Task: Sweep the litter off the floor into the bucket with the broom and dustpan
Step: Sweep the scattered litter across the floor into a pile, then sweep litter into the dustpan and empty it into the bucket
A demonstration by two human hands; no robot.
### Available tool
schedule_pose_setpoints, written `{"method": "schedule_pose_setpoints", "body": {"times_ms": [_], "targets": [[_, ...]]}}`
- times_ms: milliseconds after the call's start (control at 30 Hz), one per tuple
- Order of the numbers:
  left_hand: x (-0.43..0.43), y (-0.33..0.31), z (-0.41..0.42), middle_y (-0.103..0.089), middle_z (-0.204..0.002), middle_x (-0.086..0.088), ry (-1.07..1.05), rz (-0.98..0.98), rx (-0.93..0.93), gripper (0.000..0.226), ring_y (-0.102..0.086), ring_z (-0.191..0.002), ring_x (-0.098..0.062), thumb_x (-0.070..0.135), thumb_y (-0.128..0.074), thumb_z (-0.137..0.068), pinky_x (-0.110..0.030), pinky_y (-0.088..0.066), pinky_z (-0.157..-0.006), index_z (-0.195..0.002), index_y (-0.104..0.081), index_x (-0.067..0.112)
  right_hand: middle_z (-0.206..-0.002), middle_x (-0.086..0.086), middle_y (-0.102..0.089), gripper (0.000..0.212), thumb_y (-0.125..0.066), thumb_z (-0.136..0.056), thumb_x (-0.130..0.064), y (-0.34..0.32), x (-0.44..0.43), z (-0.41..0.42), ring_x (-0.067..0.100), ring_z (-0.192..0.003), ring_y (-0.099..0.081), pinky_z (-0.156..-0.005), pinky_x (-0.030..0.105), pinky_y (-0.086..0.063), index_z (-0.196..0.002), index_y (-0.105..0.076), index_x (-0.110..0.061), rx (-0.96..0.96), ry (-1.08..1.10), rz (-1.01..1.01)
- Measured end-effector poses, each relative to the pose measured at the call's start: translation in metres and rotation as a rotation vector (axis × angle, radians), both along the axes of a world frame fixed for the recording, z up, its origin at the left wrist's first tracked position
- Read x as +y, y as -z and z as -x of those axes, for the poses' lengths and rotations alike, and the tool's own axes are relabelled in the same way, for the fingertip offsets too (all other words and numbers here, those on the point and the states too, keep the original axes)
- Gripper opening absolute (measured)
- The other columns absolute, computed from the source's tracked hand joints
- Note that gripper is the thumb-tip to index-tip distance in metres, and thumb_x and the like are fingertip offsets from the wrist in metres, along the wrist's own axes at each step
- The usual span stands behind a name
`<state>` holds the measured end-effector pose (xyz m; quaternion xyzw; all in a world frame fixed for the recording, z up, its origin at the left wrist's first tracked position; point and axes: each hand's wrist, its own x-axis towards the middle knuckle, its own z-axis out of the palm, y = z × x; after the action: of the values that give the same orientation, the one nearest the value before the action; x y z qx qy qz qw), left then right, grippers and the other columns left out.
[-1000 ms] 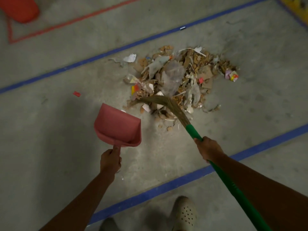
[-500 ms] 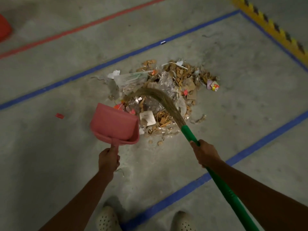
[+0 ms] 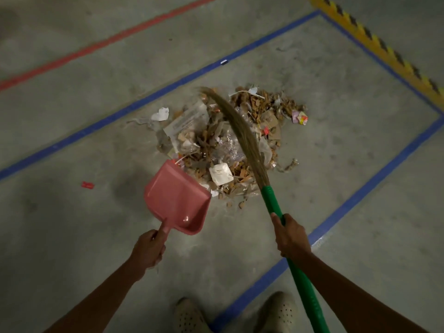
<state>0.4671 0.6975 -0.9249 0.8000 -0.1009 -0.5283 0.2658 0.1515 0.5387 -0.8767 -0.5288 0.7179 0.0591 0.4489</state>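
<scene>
A heap of litter [image 3: 216, 140], made of cardboard scraps, plastic film and paper, lies on the concrete floor inside a blue taped rectangle. My left hand [image 3: 149, 248] grips the handle of a pink dustpan [image 3: 176, 197], whose open mouth touches the heap's near left edge. My right hand [image 3: 289, 235] grips the green handle of a broom [image 3: 271, 200]. Its straw bristles [image 3: 235, 121] stretch across the heap, with the tips at the far side. No bucket is in view.
Blue tape lines [image 3: 144, 102] frame the patch of floor, a red line [image 3: 96, 46] runs farther back, and a yellow-black hazard strip [image 3: 374, 44] crosses the top right. A small red scrap [image 3: 87, 185] lies apart at the left. My shoes [image 3: 189, 316] show at the bottom.
The broom bristles swung from the heap's near left side up to its far edge. The dustpan tipped, showing its inside, mouth at the heap. The view shifted left; the orange object dropped out.
</scene>
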Motion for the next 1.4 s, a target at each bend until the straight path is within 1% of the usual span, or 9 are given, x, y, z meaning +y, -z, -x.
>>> {"method": "schedule_pose_setpoints", "body": {"times_ms": [200,533,600,700,833,933,1133,1233,1400], "targets": [[-0.02,0.0,-0.013,-0.057,-0.059,-0.004,0.196,-0.047,-0.021,0.065,-0.044,-0.045,-0.016,0.075,-0.052,-0.087,-0.022,-0.029,-0.042,-0.076,-0.057,0.011,-0.086,0.01,-0.064,0.039,-0.042,-0.104,-0.052,0.009,0.01,0.01,0.02,-0.063,-0.063,-0.053,0.032,-0.058,-0.102,-0.05,-0.014,0.024,0.217,-0.043],[-0.041,0.027,-0.025,-0.057,-0.055,-0.012,0.294,-0.099,-0.085,0.064,-0.043,-0.036,-0.016,0.065,-0.062,-0.084,-0.017,-0.027,-0.038,-0.073,-0.06,0.001,-0.082,0.012,-0.062,0.042,-0.045,-0.103,-0.051,0.053,0.003,0.059,0.021,-0.062,-0.061,-0.05,0.03,-0.05,-0.092,-0.05,-0.011,0.053,0.395,-0.092],[-0.048,0.032,-0.029,-0.058,-0.055,-0.012,0.298,-0.135,-0.102,0.065,-0.045,-0.039,-0.017,0.063,-0.061,-0.088,-0.017,-0.027,-0.038,-0.077,-0.063,-0.001,-0.083,0.013,-0.065,0.042,-0.048,-0.102,-0.05,0.065,-0.006,0.065,0.022,-0.064,-0.064,-0.054,0.032,-0.054,-0.093,-0.052,-0.01,0.059,0.398,-0.12],[-0.063,0.053,-0.034,-0.056,-0.055,-0.012,0.293,-0.156,-0.072,0.062,-0.045,-0.039,-0.017,0.06,-0.063,-0.089,-0.018,-0.028,-0.038,-0.081,-0.063,-0.002,-0.086,0.013,-0.07,0.043,-0.054,-0.1,-0.048,0.098,-0.026,0.073,0.027,-0.074,-0.071,-0.073,0.042,-0.062,-0.093,-0.059,-0.006,0.082,0.393,-0.12],[-0.08,0.109,-0.043,-0.054,-0.057,-0.011,0.346,-0.224,-0.009,0.067,-0.044,-0.042,-0.017,0.062,-0.065,-0.085,-0.018,-0.029,-0.04,-0.091,-0.066,-0.005,-0.082,0.015,-0.068,0.037,-0.059,-0.1,-0.035,0.159,-0.056,0.075,0.024,-0.059,-0.063,-0.053,0.033,-0.054,-0.103,-0.06,0.001,0.013,0.49,-0.132],[-0.089,0.162,-0.053,-0.051,-0.056,-0.01,0.385,-0.247,0.001,0.066,-0.039,-0.04,-0.015,0.063,-0.065,-0.081,-0.017,-0.026,-0.041,-0.091,-0.063,-0.002,-0.083,0.016,-0.067,0.036,-0.055,-0.101,-0.039,0.21,-0.074,0.071,0.025,-0.058,-0.061,-0.055,0.033,-0.053,-0.106,-0.055,-0.003,0.033,0.499,-0.115],[-0.114,0.244,-0.059,-0.052,-0.053,-0.005,0.475,-0.205,-0.029,0.059,-0.037,-0.037,-0.013,0.065,-0.067,-0.086,-0.016,-0.025,-0.042,-0.089,-0.061,0.006,-0.087,0.011,-0.064,0.039,-0.041,-0.105,-0.049,0.283,-0.049,0.03,0.024,-0.06,-0.067,-0.043,0.028,-0.05,-0.107,-0.047,-0.011,0.109,0.243,-0.056],[-0.13,0.268,-0.052,-0.052,-0.055,-0.004,0.478,-0.156,-0.034,0.063,-0.038,-0.038,-0.013,0.063,-0.064,-0.088,-0.016,-0.025,-0.042,-0.099,-0.065,0.001,-0.083,0.004,-0.06,0.03,-0.037,-0.106,-0.05,0.301,-0.02,0.009,0.019,-0.064,-0.065,-0.05,0.033,-0.054,-0.108,-0.041,-0.02,0.088,0.11,-0.053],[-0.154,0.28,-0.026,-0.05,-0.054,-0.002,0.446,-0.068,0.0,0.057,-0.036,-0.039,-0.011,0.067,-0.062,-0.087,-0.018,-0.023,-0.042,-0.092,-0.062,0.01,-0.078,-0.003,-0.057,0.026,-0.038,-0.106,-0.05,0.296,0.028,-0.003,0.01,-0.062,-0.057,-0.045,0.022,-0.035,-0.113,-0.041,-0.025,0.09,-0.047,-0.037]]}}
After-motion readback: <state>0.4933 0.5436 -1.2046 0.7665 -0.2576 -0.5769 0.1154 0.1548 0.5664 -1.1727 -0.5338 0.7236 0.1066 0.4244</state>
